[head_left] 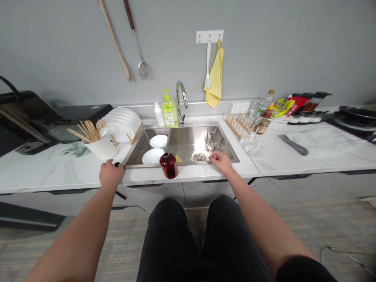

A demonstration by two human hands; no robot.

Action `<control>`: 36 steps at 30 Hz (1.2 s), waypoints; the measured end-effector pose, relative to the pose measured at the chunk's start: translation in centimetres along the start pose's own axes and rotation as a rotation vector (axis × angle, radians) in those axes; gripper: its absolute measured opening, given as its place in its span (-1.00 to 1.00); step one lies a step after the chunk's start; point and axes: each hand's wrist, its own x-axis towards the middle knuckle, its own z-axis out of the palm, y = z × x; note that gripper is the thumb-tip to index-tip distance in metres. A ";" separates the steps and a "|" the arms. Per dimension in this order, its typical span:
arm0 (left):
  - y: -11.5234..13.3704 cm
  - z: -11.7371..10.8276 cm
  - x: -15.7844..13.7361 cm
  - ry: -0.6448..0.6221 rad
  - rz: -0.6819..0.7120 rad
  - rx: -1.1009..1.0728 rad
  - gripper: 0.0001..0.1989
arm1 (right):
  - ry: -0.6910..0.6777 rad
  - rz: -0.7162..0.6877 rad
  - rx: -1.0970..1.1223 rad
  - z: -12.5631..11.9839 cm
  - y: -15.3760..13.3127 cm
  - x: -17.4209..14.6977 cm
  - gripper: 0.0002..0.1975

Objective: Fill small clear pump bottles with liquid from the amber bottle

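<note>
My left hand (111, 173) is closed at the counter's front, left of the sink. A small black cap-like piece (116, 164) shows at its fingers; most of it is hidden. My right hand (221, 162) is over the sink's front right edge, fingers pinched together; what they hold, if anything, I cannot make out. Between my hands a dark red-brown bottle (169, 166) stands uncapped on the sink's front edge. Behind it is the steel sink (185, 137), with two white bowls (153, 156) in its left part. Just beyond my right hand, a slim metallic thing (211, 140) shows in the basin.
Left of the sink are a white holder (101, 149) of chopsticks, racked white plates (120, 121) and a green cloth (75, 149). The faucet (180, 102) and soap bottle (169, 111) stand behind. A wooden rack (239, 123), glasses and jars are at right.
</note>
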 end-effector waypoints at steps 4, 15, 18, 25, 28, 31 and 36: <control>-0.2 0.4 -0.1 -0.011 0.062 0.073 -0.44 | 0.007 0.000 -0.002 -0.1 0.0 -0.1 -0.78; 0.1 -0.4 -1.3 0.151 -0.081 -0.192 -0.59 | 0.002 0.016 0.040 -0.1 -0.2 0.2 -0.77; 0.8 -0.7 -2.8 0.183 -0.131 -0.295 -0.58 | 0.003 0.019 0.067 -0.3 -0.2 0.4 -0.73; 9.2 -1.5 -10.5 0.186 0.147 -0.747 -0.47 | 0.009 0.036 0.112 -0.4 -0.1 0.5 -0.67; 14.0 -1.7 -12.7 0.131 0.228 -0.866 -0.58 | 0.005 0.034 0.116 -0.4 -0.1 0.4 -0.68; 17.2 -1.4 -13.5 0.097 0.292 -0.918 -0.67 | 0.008 0.036 0.110 -0.4 -0.3 0.2 -0.69; 18.9 0.0 -13.7 0.078 0.388 -1.003 -0.70 | 0.004 0.037 0.095 -0.5 -0.5 0.2 -0.75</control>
